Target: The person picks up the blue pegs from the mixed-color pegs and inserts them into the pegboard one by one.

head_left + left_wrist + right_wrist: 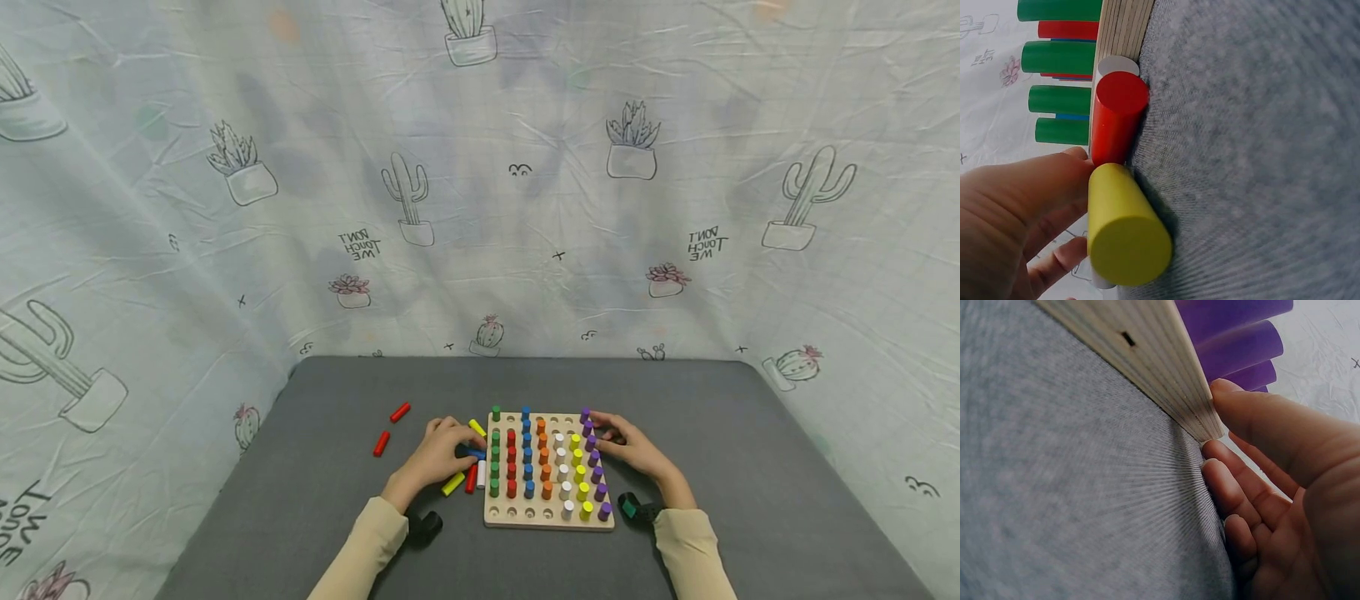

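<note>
A wooden pegboard [547,523] holds columns of green, red, blue, orange, white, yellow and purple pegs, with some bare holes along the near and far rows. My left hand [444,450] is at the board's left side, thumb and index finger pinching a blue peg [474,453] that the fingers partly cover. Close by the hand lie a red peg [1119,119] and a yellow peg [1129,244]. On the other side, my right hand [632,448] grips the board's far right corner. Its thumb presses the edge beside the purple pegs [1235,344], and the other fingers curl against the side.
Two red pegs [382,443] lie apart on the grey table [337,392] at the left. A white peg [482,474] lies against the board's left edge, and another yellow peg [477,428] is beyond the left hand. A cactus-print cloth [555,208] hangs behind.
</note>
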`<control>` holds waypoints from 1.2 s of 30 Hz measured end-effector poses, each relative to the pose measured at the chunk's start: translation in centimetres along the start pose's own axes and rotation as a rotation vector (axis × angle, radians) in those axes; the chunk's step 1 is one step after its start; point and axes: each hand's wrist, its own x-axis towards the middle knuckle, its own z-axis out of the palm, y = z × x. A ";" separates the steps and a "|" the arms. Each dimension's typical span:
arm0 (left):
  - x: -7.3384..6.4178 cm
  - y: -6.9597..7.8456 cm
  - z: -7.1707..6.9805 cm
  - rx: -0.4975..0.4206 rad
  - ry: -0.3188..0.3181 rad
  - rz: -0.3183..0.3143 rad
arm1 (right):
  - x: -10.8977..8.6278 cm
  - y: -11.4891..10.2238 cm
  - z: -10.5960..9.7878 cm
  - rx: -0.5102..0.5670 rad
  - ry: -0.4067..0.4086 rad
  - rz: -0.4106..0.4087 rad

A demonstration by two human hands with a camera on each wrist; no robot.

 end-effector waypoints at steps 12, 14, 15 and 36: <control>0.1 0.3 -0.3 0.016 -0.016 0.001 | -0.1 0.2 0.1 -0.006 0.005 0.006; 0.1 0.3 -0.3 0.012 -0.010 0.000 | -0.1 0.1 0.1 -0.007 0.005 0.005; 0.0 0.2 -0.3 0.008 -0.007 0.000 | -0.1 0.1 0.1 -0.006 0.005 0.004; -0.4 0.5 -0.5 -0.044 0.138 0.069 | -0.2 -0.1 -0.1 -0.006 0.004 0.015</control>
